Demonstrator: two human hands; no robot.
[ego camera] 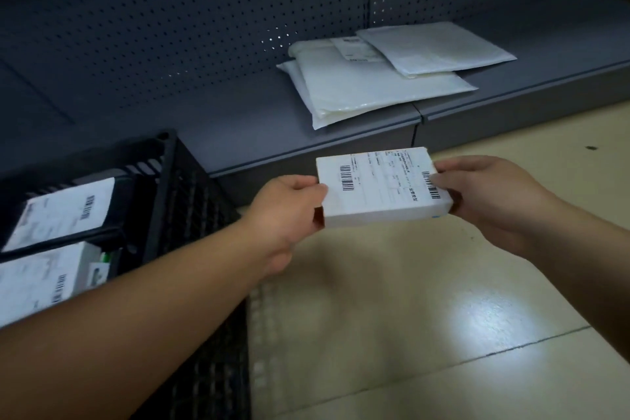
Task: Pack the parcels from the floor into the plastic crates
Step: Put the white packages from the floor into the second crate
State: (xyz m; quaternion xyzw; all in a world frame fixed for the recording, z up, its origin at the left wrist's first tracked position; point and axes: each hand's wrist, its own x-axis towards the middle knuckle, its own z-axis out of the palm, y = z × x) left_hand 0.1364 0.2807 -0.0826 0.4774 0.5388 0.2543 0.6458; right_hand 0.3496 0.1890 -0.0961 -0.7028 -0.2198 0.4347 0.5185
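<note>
Grey pegboard shelving, tiled floor

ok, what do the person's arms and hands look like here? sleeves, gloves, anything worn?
Both forearms are bare as far as the frame shows: no sleeves in view. The left hand and right hand wear no gloves, and no rings, watch or wristband show.
</note>
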